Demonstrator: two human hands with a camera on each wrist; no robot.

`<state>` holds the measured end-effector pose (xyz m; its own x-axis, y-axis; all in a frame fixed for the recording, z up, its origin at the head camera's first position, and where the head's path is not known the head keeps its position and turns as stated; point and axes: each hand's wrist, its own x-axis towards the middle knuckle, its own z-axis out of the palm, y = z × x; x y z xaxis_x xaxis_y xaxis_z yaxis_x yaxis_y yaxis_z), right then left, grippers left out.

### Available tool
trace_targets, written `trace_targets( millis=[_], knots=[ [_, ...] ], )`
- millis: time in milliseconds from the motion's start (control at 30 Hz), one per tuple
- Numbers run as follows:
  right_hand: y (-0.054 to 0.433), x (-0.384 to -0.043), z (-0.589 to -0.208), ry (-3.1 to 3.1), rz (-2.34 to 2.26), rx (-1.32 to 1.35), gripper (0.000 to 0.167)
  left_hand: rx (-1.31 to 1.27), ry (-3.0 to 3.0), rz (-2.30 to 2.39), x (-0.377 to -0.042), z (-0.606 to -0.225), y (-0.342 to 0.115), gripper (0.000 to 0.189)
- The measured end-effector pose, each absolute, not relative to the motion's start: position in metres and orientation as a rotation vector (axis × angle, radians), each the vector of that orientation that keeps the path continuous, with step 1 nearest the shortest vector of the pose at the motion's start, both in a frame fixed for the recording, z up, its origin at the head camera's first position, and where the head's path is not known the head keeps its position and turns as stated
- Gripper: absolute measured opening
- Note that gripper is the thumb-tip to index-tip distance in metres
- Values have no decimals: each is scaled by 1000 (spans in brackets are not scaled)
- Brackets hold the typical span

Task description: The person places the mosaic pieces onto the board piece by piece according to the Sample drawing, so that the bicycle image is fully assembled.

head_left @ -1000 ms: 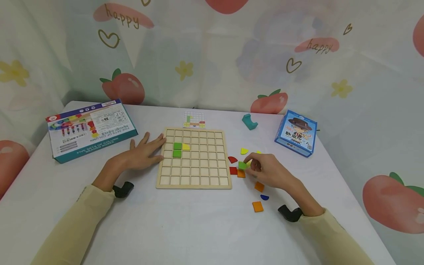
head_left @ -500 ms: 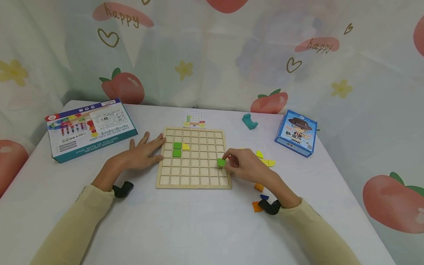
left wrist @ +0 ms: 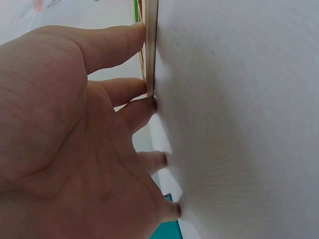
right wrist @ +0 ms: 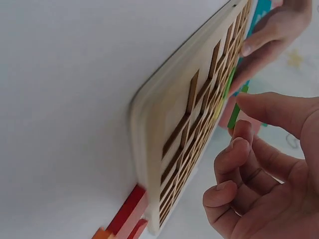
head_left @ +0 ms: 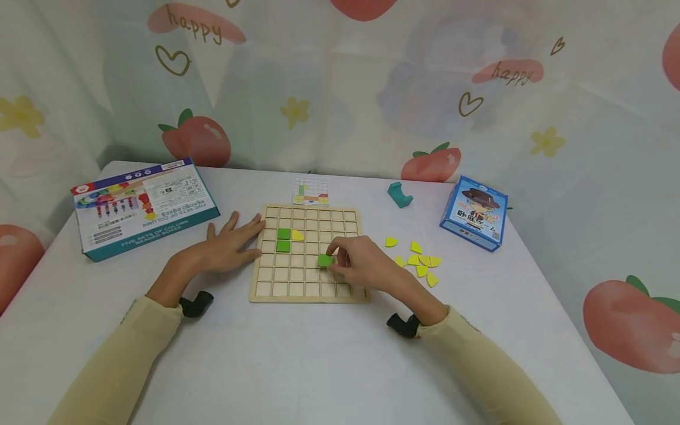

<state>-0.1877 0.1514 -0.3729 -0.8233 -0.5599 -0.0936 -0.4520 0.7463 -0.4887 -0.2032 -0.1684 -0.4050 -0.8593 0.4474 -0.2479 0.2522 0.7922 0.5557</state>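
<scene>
A wooden grid board (head_left: 310, 299) lies mid-table. Two green square tiles (head_left: 284, 240) and one yellow quarter-round tile (head_left: 298, 235) sit in its upper left cells. My right hand (head_left: 363, 262) pinches another green square tile (head_left: 324, 260) between thumb and fingertips, over the board's centre right; the right wrist view shows this tile (right wrist: 237, 112) held edge-on, above the grid. My left hand (head_left: 228, 245) is spread flat at the board's left side. In the left wrist view, its straight fingers (left wrist: 119, 44) touch the board's edge (left wrist: 150, 50) and the table.
Several yellow tiles (head_left: 424, 260) lie right of the board. A red piece (right wrist: 130, 209) stands by its corner. Behind it lies a pattern card (head_left: 310, 191). A teal curved block (head_left: 400, 195), a blue box (head_left: 475, 212) and a large bead box (head_left: 146, 206) stand around.
My right hand has carried the green tile leftward from the loose pieces to over the board, uncovering the yellow tiles behind it. My left hand has stayed in place.
</scene>
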Motion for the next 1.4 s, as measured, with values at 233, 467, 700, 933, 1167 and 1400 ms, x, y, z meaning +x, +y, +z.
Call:
trace_targets(
  millis=[233, 467, 700, 933, 1167, 1400],
  knots=[
    [127, -189, -374, 2699, -675, -799, 19, 523, 2611, 729, -206, -408, -169, 72],
    [107, -188, -378, 2691, -679, -778, 19, 518, 2611, 719, -205, -406, -169, 73],
    [95, -191, -381, 2687, -692, -805, 21, 508, 2605, 720, -204, -402, -169, 73],
    [86, -193, -384, 2690, -685, -788, 22, 509, 2608, 709, -206, -405, -168, 73],
    [79, -193, -383, 2663, -683, -782, 24, 519, 2612, 694, -207, -407, -170, 74],
    [75, -194, -386, 2669, -649, -794, 24, 532, 2614, 690, -206, -407, -170, 73]
  ],
)
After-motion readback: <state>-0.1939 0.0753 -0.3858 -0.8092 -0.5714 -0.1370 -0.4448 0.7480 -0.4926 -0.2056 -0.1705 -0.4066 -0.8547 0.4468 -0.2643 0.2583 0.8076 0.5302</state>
